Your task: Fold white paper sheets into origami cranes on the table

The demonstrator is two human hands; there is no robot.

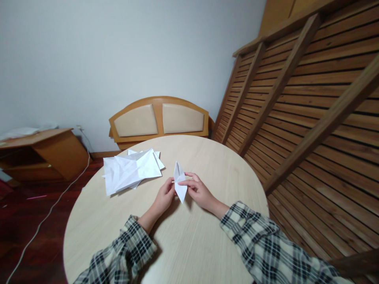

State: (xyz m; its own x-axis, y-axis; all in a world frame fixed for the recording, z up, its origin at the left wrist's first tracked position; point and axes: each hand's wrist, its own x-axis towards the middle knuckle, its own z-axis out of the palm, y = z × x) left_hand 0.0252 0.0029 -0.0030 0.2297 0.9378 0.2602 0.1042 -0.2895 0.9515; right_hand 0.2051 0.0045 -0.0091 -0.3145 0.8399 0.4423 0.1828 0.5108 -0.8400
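A small folded piece of white paper [179, 189], long and diamond-shaped with pointed ends, is held upright between my two hands above the table. My left hand [164, 195] pinches its left edge, fingers closed. From the right, my right hand [201, 192] grips it, with one finger laid across its front and the others behind. To the left lies a loose pile of creased white paper sheets [130, 169], apart from both hands.
The round pale wooden table [231, 173] fills the middle. Behind it stands a padded headboard [161, 118] against the wall. A slatted wooden frame [290, 130] leans on the right. At left are a wooden desk [56, 154] and a white cable [53, 207] along the floor.
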